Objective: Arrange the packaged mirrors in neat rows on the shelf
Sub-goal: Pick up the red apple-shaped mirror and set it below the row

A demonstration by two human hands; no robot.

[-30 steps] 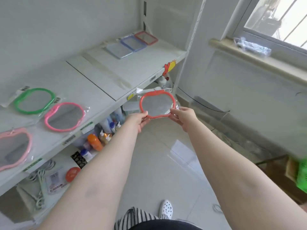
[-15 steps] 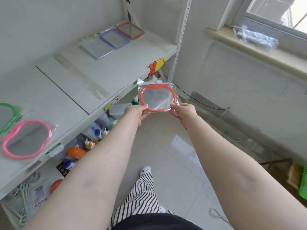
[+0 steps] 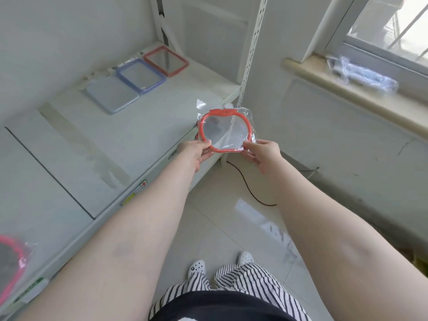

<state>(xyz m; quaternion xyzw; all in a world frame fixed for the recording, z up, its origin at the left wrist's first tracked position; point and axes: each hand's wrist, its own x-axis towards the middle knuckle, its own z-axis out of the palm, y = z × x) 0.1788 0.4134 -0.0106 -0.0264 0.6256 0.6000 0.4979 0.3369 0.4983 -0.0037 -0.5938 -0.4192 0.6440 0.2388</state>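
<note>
**Head view: red mirror carried to the shelf, held in 2 hands**

Head view, forward and down. Red mirror (image 3: 226,132), apple-shaped and sealed in a clear bag, held in the air just beyond the shelf's (image 3: 120,144) front right corner, not yet set down. Left hand (image 3: 195,152) pinching the lower left rim, thumb on top, fingers beneath. Right hand (image 3: 262,154) pinching the lower right rim likewise; both clamped on the package, hands apart with the frame between them.

Step in hand, as judged: transport of 1 package toward a free spot. At the shelf's back, 3 rectangular mirrors in a row: pale blue (image 3: 112,95), blue (image 3: 140,76), red-framed (image 3: 165,60), edges touching or nearly so. At the lower left edge, 1 pink mirror (image 3: 11,265), partly out of view.

Orientation: face up and tilted toward the camera, stem end pointing away from the body, toward the upright post (image 3: 253,49). Frame almost as long as wide; slightly longer axis apparently across, hand to hand.

Next move, as judged: carry leftward over the bare surface, lower flat, square with a row, release both pinches.
</note>
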